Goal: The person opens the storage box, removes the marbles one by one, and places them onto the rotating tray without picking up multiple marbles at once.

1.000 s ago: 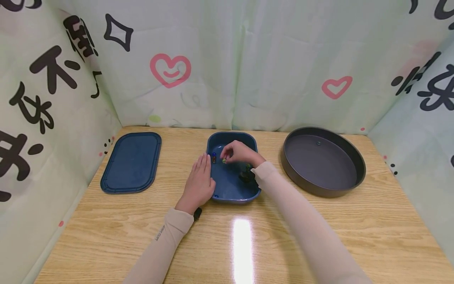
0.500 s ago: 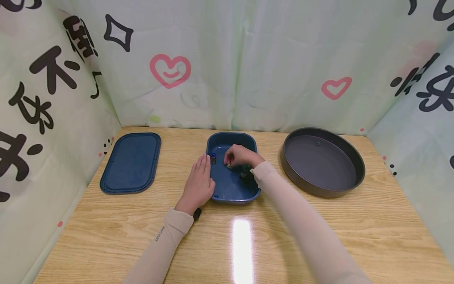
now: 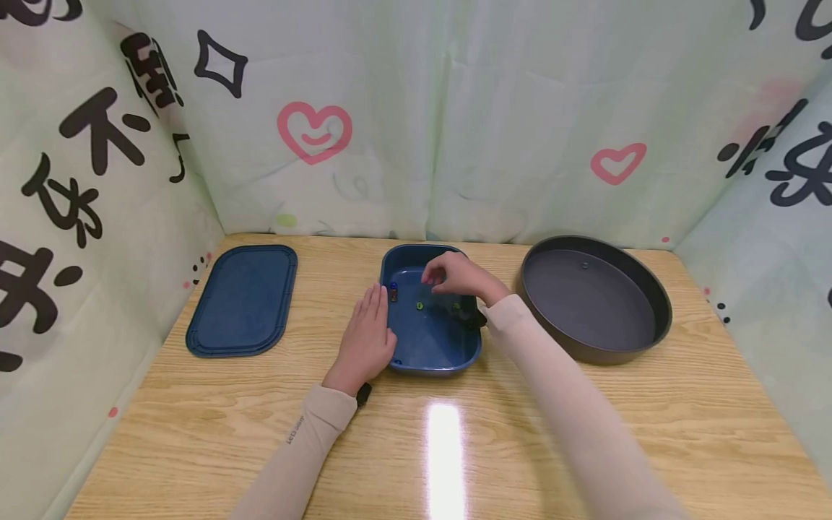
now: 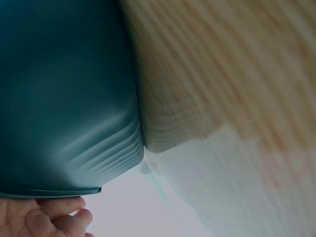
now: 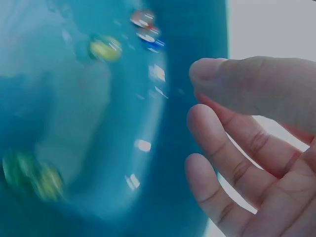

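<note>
A blue basin (image 3: 429, 354) stands in the middle of the table. My left hand (image 3: 364, 338) rests against its left rim with fingers straight. Over the basin's right side is my right hand (image 3: 458, 278); in the right wrist view its thumb and fingers are apart and hold nothing. A yellow-green glass marble (image 3: 419, 306) lies on the basin floor, below the right hand. Red and blue marbles (image 3: 393, 292) sit in a row by the left wall. Green and yellow marbles (image 5: 32, 175), blurred in the right wrist view, lie apart from these, partly in shadow.
A flat blue lid (image 3: 242, 300) lies at the left of the table. To the right stands a round dark pan (image 3: 588, 296). A printed curtain (image 3: 390, 144) closes off the back and both sides.
The right hand shifted the yellow-green marble a little right and nearer, then let go of it. It has since risen and moved right. The left hand stayed in place.
</note>
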A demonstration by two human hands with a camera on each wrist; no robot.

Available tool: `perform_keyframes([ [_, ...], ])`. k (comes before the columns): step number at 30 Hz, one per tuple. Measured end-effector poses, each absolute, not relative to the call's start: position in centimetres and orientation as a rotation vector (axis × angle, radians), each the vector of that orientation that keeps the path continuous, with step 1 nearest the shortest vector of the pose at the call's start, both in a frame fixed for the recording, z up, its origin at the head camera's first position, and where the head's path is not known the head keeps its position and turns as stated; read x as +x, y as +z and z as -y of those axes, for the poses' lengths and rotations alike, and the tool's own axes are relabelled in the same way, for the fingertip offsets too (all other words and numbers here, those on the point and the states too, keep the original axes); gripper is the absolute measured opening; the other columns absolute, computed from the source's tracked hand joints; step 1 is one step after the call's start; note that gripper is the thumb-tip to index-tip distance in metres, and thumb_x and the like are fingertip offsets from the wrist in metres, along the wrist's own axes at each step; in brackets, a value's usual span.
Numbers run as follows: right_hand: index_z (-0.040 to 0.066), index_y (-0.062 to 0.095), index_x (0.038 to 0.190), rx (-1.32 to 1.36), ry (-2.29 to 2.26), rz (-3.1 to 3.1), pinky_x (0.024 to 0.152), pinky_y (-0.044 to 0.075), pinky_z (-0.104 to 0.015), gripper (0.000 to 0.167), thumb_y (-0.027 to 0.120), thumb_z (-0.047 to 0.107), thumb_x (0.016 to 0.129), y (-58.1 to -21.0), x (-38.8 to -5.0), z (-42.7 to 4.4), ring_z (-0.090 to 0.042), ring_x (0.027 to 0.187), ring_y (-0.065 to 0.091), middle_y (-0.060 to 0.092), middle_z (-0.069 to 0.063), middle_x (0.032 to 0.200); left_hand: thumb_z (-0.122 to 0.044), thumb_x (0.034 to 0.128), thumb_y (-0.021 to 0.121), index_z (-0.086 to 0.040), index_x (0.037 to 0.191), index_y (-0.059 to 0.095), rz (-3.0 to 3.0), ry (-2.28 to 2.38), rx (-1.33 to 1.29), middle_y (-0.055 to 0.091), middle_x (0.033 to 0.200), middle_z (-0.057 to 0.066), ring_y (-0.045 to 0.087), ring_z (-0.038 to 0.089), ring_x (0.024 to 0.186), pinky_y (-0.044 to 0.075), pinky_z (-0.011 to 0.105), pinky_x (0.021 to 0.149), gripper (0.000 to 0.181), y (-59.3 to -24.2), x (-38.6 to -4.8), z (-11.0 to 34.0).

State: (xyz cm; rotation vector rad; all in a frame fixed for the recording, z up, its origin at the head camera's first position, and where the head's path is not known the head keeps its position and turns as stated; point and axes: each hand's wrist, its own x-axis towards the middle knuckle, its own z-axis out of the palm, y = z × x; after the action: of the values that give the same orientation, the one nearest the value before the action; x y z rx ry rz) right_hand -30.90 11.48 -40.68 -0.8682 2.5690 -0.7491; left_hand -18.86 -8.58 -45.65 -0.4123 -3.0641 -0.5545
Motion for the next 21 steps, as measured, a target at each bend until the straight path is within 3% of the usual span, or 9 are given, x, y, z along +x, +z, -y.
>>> perform_keyframes([
  [4,-0.002,0.068,0.101,-0.852,-0.819,-2.632,0.071,0.053,-0.034,0.019,0.065,-0.001,0.082,-38.9,-30.0,-14.4,-0.023,0.081,0.061,0.068,-0.016,0.095,-0.020,0.0949,0.041,0.002,0.149,0.012,3.064,-0.559,-0.413,0.010,0.158,0.016,0.012,0.030,0.147,0.012,0.042,0.120,0.066,-45.7,-18.8,8.5],
  [9,0.001,0.068,0.101,-0.725,-0.839,-2.732,0.077,0.052,-0.039,0.017,0.064,0.003,0.085,-37.2,-28.8,-19.0,-0.024,0.086,0.061,0.068,-0.016,0.098,-0.020,0.0951,0.040,0.002,0.149,0.011,3.067,-0.555,-0.416,0.008,0.159,0.015,0.011,0.030,0.147,0.012,0.043,0.120,0.065,-45.7,-18.8,8.5],
  [13,0.001,0.068,0.102,-0.611,-0.833,-2.800,0.075,0.052,-0.035,0.017,0.065,0.005,0.086,-36.1,-28.1,-22.8,-0.024,0.084,0.062,0.068,-0.016,0.096,-0.019,0.0948,0.041,0.002,0.149,0.011,3.063,-0.564,-0.420,0.008,0.159,0.016,0.010,0.030,0.147,0.012,0.043,0.120,0.066,-45.7,-18.8,8.6],
  [21,-0.002,0.066,0.105,-0.519,-0.933,-2.865,0.067,0.047,-0.014,0.021,0.066,0.006,0.086,-35.5,-28.0,-30.0,0.003,0.076,0.057,0.067,-0.015,0.097,-0.019,0.0947,0.041,0.003,0.149,0.012,3.053,-0.561,-0.425,0.009,0.158,0.016,0.011,0.030,0.147,0.013,0.043,0.120,0.065,-45.7,-18.8,8.6],
])
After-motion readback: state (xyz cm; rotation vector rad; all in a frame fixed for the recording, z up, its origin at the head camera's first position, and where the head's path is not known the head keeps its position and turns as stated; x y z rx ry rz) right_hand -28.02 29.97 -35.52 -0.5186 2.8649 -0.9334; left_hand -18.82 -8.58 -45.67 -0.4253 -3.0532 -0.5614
